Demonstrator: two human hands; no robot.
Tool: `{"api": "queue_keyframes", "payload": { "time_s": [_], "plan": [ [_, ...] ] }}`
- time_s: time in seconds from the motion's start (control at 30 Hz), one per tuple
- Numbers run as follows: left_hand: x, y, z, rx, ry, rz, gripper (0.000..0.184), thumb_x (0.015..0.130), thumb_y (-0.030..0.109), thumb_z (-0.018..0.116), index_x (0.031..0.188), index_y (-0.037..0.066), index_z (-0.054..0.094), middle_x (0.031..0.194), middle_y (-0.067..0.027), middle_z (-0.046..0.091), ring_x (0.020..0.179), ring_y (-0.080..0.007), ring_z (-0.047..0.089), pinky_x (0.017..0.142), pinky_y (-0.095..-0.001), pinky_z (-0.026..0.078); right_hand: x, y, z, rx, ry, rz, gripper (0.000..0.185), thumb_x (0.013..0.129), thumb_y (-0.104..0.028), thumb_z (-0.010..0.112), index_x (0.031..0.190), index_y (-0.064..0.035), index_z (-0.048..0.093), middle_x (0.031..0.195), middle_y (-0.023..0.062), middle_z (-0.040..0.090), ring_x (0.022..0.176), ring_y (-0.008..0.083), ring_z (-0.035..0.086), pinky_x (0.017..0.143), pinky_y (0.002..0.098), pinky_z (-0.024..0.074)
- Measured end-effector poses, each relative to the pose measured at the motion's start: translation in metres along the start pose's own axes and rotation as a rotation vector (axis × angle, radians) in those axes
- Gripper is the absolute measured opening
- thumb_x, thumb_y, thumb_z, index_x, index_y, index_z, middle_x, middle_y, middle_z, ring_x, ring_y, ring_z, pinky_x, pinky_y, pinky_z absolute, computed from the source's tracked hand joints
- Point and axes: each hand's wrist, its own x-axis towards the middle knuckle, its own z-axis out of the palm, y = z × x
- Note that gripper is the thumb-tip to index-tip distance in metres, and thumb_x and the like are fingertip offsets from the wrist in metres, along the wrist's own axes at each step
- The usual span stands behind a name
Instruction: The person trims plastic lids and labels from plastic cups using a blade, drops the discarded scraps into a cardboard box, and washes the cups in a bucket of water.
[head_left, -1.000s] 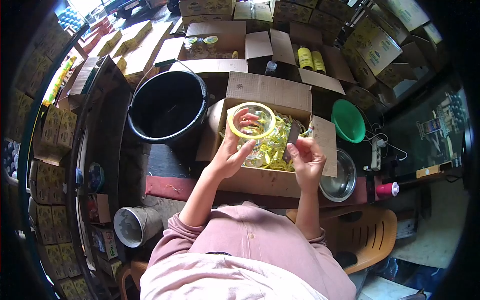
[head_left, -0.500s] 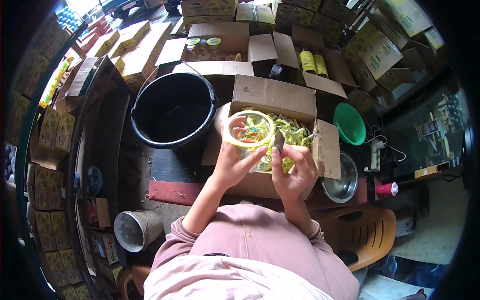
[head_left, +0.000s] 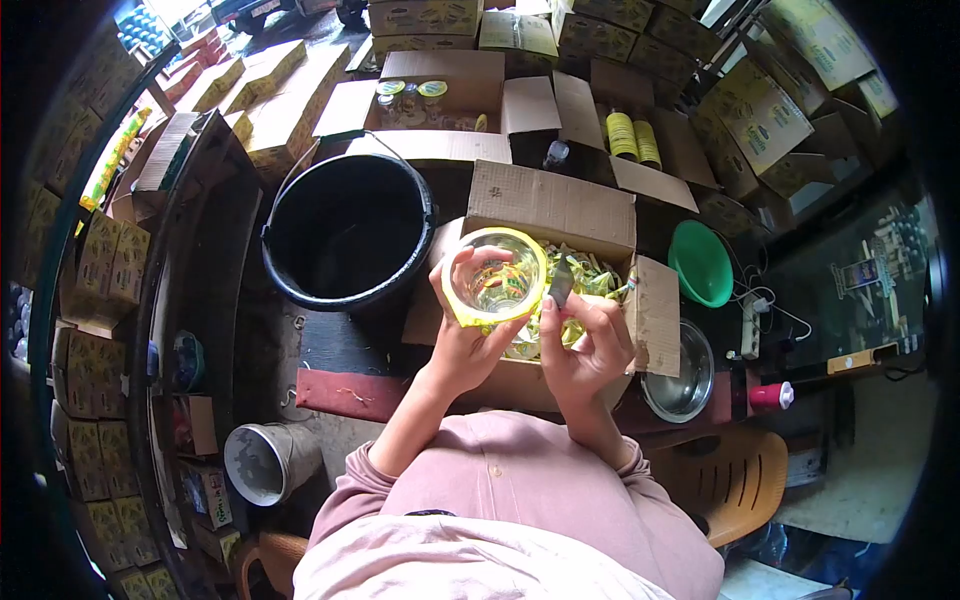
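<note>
My left hand point(head_left: 465, 345) is wrapped around a clear cup point(head_left: 498, 285) with a yellow band at its rim; its mouth tilts up towards me. Through the clear wall, fingers and some coloured print show. Close by on the right, my right hand point(head_left: 588, 345) pinches a small dark flat blade point(head_left: 561, 280) between thumb and fingers. The blade points upward beside the cup's rim; whether it touches cannot be made out. Beneath both hands stands an open cardboard box point(head_left: 550, 200) full of crumpled yellow-green wrappers point(head_left: 595, 272), partly hidden by the hands and cup.
A black bucket point(head_left: 428, 215) stands left of the box. To the right are a green bowl point(head_left: 700, 263), a metal bowl point(head_left: 705, 365) and a power strip point(head_left: 750, 330). Farther back, open cartons hold lidded jars point(head_left: 432, 98) and yellow containers point(head_left: 622, 135).
The cup's mouth has turned more towards me, and its yellow rim now shows as a fuller ring. The blade stays beside it in my right hand. The view has shifted slightly.
</note>
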Motion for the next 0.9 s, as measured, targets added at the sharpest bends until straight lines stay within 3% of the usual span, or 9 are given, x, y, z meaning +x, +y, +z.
{"api": "queue_keyframes", "payload": {
  "time_s": [0.13,0.43,0.53,0.63,0.9],
  "plan": [
    [0.001,0.004,-0.002,0.162,-0.015,0.071,0.076,0.072,0.004,0.065,0.126,0.001,0.011,0.117,-0.0176,0.034,0.110,-0.0270,0.042,0.094,-0.0352,0.036,-0.002,0.000,0.003,-0.004,-0.012,-0.002,0.021,0.065,0.006,0.065,0.083,-0.0005,0.059,0.070,0.0074,0.056,0.060,0.0142,0.055,0.051,0.0233,0.0437],
    [0.001,0.004,-0.002,0.091,-0.009,0.102,0.079,0.070,0.005,0.067,0.124,0.003,0.008,0.116,-0.0206,0.038,0.109,-0.0298,0.044,0.090,-0.0374,0.039,-0.002,0.000,-0.001,-0.011,0.005,0.004,0.019,0.064,0.005,0.064,0.082,-0.0001,0.059,0.072,0.0087,0.057,0.063,0.0179,0.057,0.055,0.0260,0.0455],
    [0.001,0.002,-0.003,0.093,-0.019,0.104,0.079,0.070,0.006,0.067,0.124,0.003,0.009,0.116,-0.0209,0.038,0.108,-0.0301,0.045,0.089,-0.0374,0.040,0.000,-0.001,-0.003,-0.025,0.015,-0.029,0.020,0.065,0.005,0.067,0.083,-0.0016,0.063,0.071,0.0076,0.059,0.060,0.0137,0.059,0.054,0.0242,0.0484],
    [0.001,0.003,-0.002,0.037,-0.017,0.102,0.077,0.071,0.006,0.067,0.123,0.003,0.010,0.116,-0.0210,0.037,0.108,-0.0306,0.045,0.090,-0.0378,0.039,-0.001,0.001,-0.003,-0.041,0.017,-0.022,0.021,0.064,0.005,0.068,0.083,-0.0023,0.063,0.071,0.0076,0.059,0.062,0.0147,0.059,0.055,0.0245,0.0485],
    [0.002,0.012,-0.009,0.273,-0.095,0.183,0.078,0.069,0.007,0.069,0.121,0.002,0.011,0.116,-0.0202,0.040,0.109,-0.0310,0.045,0.094,-0.0393,0.034,0.011,0.002,-0.010,0.009,-0.046,-0.005,0.022,0.063,0.006,0.067,0.083,-0.0027,0.063,0.070,0.0077,0.060,0.062,0.0157,0.059,0.056,0.0253,0.0487]
  ]
}}
